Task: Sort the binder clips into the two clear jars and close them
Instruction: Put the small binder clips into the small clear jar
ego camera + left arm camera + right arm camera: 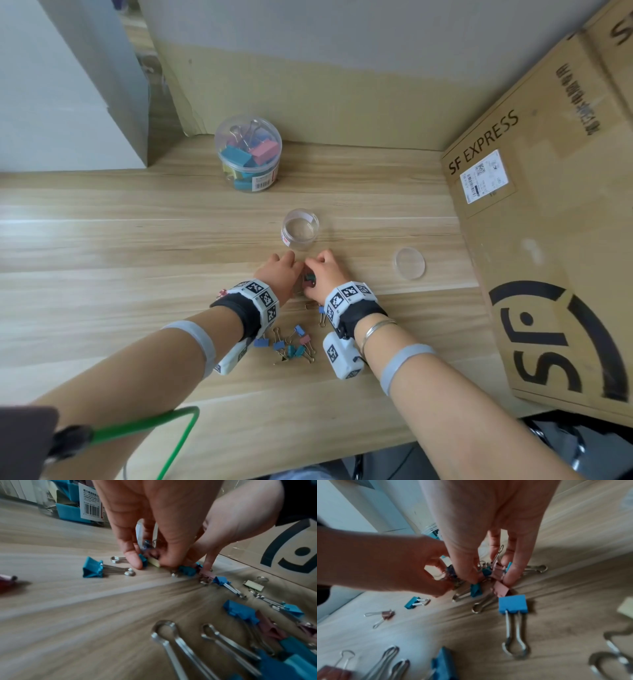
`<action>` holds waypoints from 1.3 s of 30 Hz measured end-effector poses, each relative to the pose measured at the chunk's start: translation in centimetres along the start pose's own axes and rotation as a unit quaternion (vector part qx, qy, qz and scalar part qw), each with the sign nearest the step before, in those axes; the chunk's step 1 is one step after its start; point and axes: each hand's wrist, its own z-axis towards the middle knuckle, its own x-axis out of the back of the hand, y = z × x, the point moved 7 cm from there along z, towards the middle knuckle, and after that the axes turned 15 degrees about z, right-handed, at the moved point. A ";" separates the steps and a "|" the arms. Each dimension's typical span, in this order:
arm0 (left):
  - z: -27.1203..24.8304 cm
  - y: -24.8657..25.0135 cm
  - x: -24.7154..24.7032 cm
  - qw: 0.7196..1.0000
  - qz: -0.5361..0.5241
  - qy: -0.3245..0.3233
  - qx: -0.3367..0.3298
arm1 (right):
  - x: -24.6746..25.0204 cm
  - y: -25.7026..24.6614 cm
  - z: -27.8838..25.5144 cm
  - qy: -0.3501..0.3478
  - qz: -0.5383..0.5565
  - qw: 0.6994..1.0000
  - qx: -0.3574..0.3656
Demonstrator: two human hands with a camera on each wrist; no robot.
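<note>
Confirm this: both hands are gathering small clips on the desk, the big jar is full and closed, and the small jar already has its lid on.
Not quite. The small jar is open and empty; its lid lies on the desk to its right, as the head view shows. The rest holds.

Head view: left hand [278, 274] and right hand [323, 274] are hiding most of the small coloured binder clips [308, 279] bunched between them, so the count is unreadable. Wrist bands are covering part of the loose clip scatter [291, 344] lower centre. Left wrist view: large blue clips [283, 660] lower right are blurring out and running off the edge. Brown cardboard box [555, 240] is getting cut off at right.
</note>
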 end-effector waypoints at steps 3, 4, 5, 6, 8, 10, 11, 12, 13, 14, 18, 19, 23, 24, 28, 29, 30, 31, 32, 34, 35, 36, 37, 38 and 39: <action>0.2 -0.3 0.2 1.000 -0.001 0.006 -0.002 | 0.3 -0.4 -0.1 0.000 -0.009 1.000 0.017; 0.3 -0.3 0.3 1.000 -0.008 0.008 -0.005 | 0.4 -0.4 -0.1 -0.001 -0.006 1.000 0.018; 0.4 -0.4 0.5 1.000 -0.015 0.009 -0.007 | 0.5 -0.5 -0.1 0.000 -0.001 1.000 0.018; 0.4 -0.4 0.6 1.000 -0.019 0.009 -0.009 | 0.6 -0.5 0.0 0.001 0.002 1.000 0.019; 0.6 -0.4 0.7 1.000 -0.025 0.003 -0.012 | 0.7 -0.6 0.2 0.005 0.004 1.000 0.020; 0.6 -0.5 1.1 0.999 -0.034 0.006 -0.011 | 0.8 -0.5 0.6 0.007 0.003 1.000 0.017; 0.5 -0.5 1.4 0.999 -0.041 0.014 -0.013 | 0.8 -0.5 0.7 0.006 0.007 1.000 0.013; 0.4 -0.5 1.8 0.998 -0.049 0.023 -0.016 | 0.7 -0.4 0.8 0.005 0.010 1.000 0.010; 0.3 -0.4 2.3 0.998 -0.054 0.030 -0.020 | 0.8 -0.3 1.0 0.010 0.009 1.000 0.010; 0.3 -0.4 2.7 0.998 -0.056 0.031 -0.024 | 0.8 -0.2 1.1 0.016 0.008 1.000 0.010; 0.4 -0.4 5.4 0.994 -0.075 0.063 -0.041 | 1.1 0.0 1.4 0.033 0.000 0.999 0.009; 0.5 -0.6 6.5 0.992 -0.084 0.084 -0.037 | 1.1 0.0 1.5 0.030 -0.011 0.999 0.014; 2.1 -2.2 10.6 0.981 -0.106 0.162 -0.002 | 0.9 0.2 1.5 0.014 0.003 1.000 0.005; 2.6 -2.3 11.0 0.982 -0.103 0.160 -0.001 | 1.0 0.4 1.5 0.012 0.010 1.000 -0.001; 4.1 -2.4 9.8 0.992 -0.083 0.092 -0.008 | 1.1 0.7 1.0 -0.005 -0.051 0.998 -0.021; 4.1 -2.2 9.4 0.994 -0.071 0.077 -0.011 | 1.1 0.8 0.9 -0.006 -0.071 0.997 -0.024; 4.1 -2.1 9.1 0.996 -0.055 0.068 -0.015 | 1.2 0.9 0.8 -0.007 -0.079 0.996 -0.029; 3.9 -1.9 8.9 0.997 -0.039 0.065 -0.019 | 1.1 0.9 0.7 -0.010 -0.081 0.996 -0.033; 3.7 -1.9 8.9 0.997 -0.025 0.069 -0.022 | 0.9 0.9 0.6 -0.016 -0.085 0.996 -0.031; 3.4 -2.0 9.2 0.995 0.006 0.098 -0.028 | 0.5 0.7 0.5 -0.033 -0.099 0.994 -0.022; 3.2 -2.0 9.3 0.992 0.020 0.119 -0.032 | 0.4 0.5 0.6 -0.034 -0.100 0.994 -0.015; 3.0 -2.2 9.4 0.989 0.026 0.141 -0.033 | 0.4 0.3 0.6 -0.031 -0.098 0.995 -0.004; 2.9 -2.5 9.3 0.987 0.026 0.154 -0.027 | 0.3 0.1 0.7 -0.027 -0.096 0.995 0.009; 2.8 -2.9 9.1 0.987 0.021 0.160 -0.017 | 0.3 -0.2 0.7 -0.023 -0.097 0.995 0.024; 2.7 -3.3 8.8 0.987 0.012 0.161 -0.005 | 0.2 -0.5 0.7 -0.021 -0.101 0.994 0.036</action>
